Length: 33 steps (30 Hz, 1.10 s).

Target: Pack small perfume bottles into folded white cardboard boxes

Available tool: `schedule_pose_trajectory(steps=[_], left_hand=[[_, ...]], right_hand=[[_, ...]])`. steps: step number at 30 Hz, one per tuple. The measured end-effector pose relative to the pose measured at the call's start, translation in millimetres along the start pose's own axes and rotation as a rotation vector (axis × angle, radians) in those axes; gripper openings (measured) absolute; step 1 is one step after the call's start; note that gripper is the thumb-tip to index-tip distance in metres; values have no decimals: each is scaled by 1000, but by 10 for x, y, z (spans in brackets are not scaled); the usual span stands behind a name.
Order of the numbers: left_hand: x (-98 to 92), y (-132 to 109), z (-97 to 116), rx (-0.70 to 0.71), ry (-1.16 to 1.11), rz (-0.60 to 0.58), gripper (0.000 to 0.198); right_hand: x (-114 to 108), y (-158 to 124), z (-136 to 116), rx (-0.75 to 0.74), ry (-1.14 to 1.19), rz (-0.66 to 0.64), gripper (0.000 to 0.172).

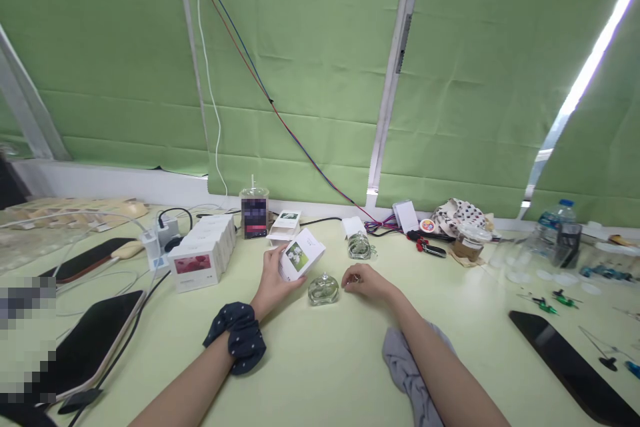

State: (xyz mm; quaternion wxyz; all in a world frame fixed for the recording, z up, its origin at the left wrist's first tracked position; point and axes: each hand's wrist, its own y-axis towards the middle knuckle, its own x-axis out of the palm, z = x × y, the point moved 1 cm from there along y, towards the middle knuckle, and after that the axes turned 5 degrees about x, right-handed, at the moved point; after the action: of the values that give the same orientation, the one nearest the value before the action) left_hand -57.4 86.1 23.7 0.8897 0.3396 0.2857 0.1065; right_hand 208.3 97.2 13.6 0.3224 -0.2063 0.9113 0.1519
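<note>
My left hand [277, 278] is closed around a small white box [303, 255] with a picture of white flowers on green, tilted above the table. Just right of it, a squat clear glass bottle [323, 291] with a clear knob on top stands upright. Beside that bottle is my right hand [367, 282], its fingers curled in a pinch; a small brownish bit shows at the fingertips, too small to name. Behind the right hand sits a second glass piece [359, 245] of similar look. An open white box [286, 227] lies behind my left hand.
At left stands a row of white boxes [197, 257], near a tablet [90, 347], a phone [95, 259] and cables. A drink cup [255, 213] is at the back. At right are a red-and-black tool [431, 249], a lidded jar [470, 243], a dark slab [570, 363] and a grey cloth [407, 363].
</note>
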Motion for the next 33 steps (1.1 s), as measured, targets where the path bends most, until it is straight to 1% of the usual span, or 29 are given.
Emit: schedule_pose_trajectory(steps=[3, 7, 11, 13, 15, 19, 23, 26, 29, 33], left_hand=[[9, -1, -50, 12, 11, 0, 76], [19, -15, -161, -67, 34, -34, 77], [43, -23, -260, -131, -74, -95, 78], [55, -20, -275, -156, -144, -137, 76], [58, -14, -260, -172, -191, -174, 74], [44, -4, -192, -198, -215, -221, 77], [38, -1, -161, -207, -216, -222, 80], [47, -3, -183, -215, -221, -224, 81], [59, -5, -224, -221, -208, -259, 84], [67, -9, -267, -167, -235, -286, 81]], right_hand=[[6, 8, 15, -9, 5, 7, 9], [28, 24, 44, -30, 7, 31, 8], [46, 35, 43, -37, -6, 89, 9], [40, 38, 29, -31, -14, 141, 10], [22, 43, 8, -47, -56, 225, 10], [-9, 58, -61, -167, -147, 384, 11], [13, 49, -198, -258, -123, 495, 14], [69, 23, -353, -287, -85, 524, 15], [134, -3, -500, -296, -1, 527, 15], [193, -17, -601, -291, 171, 437, 16]])
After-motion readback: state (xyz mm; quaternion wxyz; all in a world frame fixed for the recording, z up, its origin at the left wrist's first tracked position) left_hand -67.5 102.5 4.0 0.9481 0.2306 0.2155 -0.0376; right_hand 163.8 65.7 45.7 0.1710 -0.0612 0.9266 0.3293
